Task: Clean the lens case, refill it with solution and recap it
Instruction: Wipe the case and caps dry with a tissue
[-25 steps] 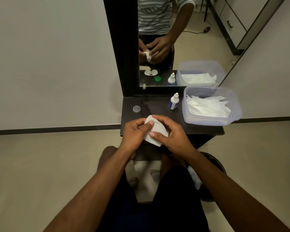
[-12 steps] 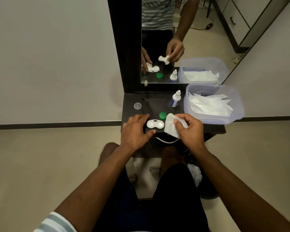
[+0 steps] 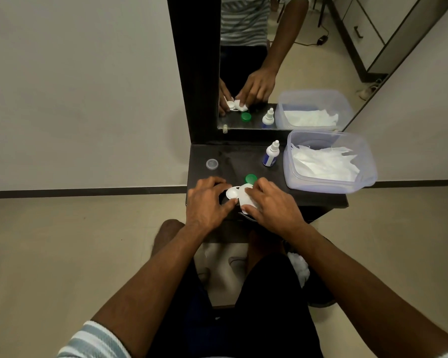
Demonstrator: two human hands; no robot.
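The white lens case (image 3: 232,193) lies on the dark shelf (image 3: 316,198) near its front edge. My left hand (image 3: 208,202) holds the case's left side between fingers and thumb. My right hand (image 3: 272,206) grips a white tissue (image 3: 246,198) and presses it onto the case's right well, hiding that half. A green cap (image 3: 251,179) sits just behind the case. A clear cap (image 3: 212,164) lies at the shelf's left. The small solution bottle (image 3: 270,154), white with a blue label, stands upright behind, uncapped at its nozzle.
A clear plastic tub (image 3: 367,177) of white tissues fills the shelf's right end. A mirror (image 3: 269,60) behind the shelf reflects the hands and objects. Crumpled tissue (image 3: 299,267) lies below by my right leg.
The case was set down on the shelf from both hands. My right hand then brought the tissue from beside the case onto its right well, and my left hand closed on the left side.
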